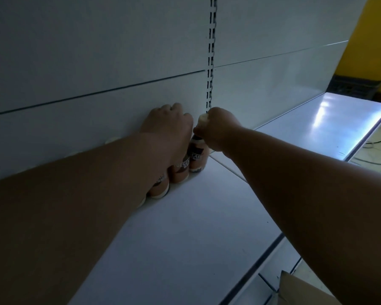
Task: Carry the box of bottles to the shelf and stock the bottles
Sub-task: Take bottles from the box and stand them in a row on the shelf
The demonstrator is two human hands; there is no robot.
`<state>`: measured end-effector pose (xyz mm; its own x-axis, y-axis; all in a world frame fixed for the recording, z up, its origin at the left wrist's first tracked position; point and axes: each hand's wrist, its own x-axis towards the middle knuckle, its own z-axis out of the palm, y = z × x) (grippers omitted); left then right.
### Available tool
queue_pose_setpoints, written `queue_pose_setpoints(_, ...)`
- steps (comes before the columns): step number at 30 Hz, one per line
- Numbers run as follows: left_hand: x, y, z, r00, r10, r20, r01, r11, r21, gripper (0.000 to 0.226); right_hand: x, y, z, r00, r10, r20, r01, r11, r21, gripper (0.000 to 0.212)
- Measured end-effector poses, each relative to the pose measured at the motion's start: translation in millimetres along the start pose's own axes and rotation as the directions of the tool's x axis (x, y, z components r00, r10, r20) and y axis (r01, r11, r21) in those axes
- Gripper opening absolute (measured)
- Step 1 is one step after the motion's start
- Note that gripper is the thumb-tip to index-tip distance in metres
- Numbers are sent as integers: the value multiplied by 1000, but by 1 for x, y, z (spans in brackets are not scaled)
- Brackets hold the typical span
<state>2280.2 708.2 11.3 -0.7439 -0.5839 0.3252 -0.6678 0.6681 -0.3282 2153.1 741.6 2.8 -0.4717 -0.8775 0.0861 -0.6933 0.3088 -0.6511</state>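
Bottles stand in a row at back of white shelf, against rear panel; 3 peach/brown-labelled ones visible, upright, touching side by side, more to the left hidden under the forearm w/ only a pale cap or two showing; rightmost bottle sits just left of the slotted upright. Right hand is on top of that rightmost bottle, fingers curled round its neck/cap area, pale cap poking out above the fist; bottle base looks down on the shelf, lighting is dim so not 100% sure. Left hand lies over tops of the next bottles in the row, fingers bent downward behind them; can't tell if it grips one or just rests on the caps. Both bare forearms reach in from bottom edge, left crossing over the row. Shelf front half bare; adjoining shelf bay to the right, brighter w/ glare. Cardboard box: only a flap/corner shows at bottom right, below shelf edge, contents not visible. Yellow wall top right; dark mat-like thing at its base.
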Motion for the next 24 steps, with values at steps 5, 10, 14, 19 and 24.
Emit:
queue_pose_setpoints(5,1,-8,7,999,-35,-21,35,999,-19,25,-3,-6,9,999,-44,-30,43,999,-9,33)
queue_pose_setpoints(10,-13,-9,-1,991,-71,-116,53,988,-148,27,-31,-2,-2,995,-76,-71,75,997,-19,44)
queue_pose_setpoints(14,-40,-18,-18,982,-93,-162,56,973,-223,34,-63,-17,-24,976,-209,-59,201,972,-122,47)
queue_pose_setpoints(19,-102,-37,-54,981,-149,-126,101,940,-326,34,-118,-60,-50,941,-339,5,333,921,-203,43)
queue_pose_setpoints(24,-185,-69,-77,988,-148,-34,128,934,-334,28,-176,-107,-41,925,-378,49,379,896,-230,44)
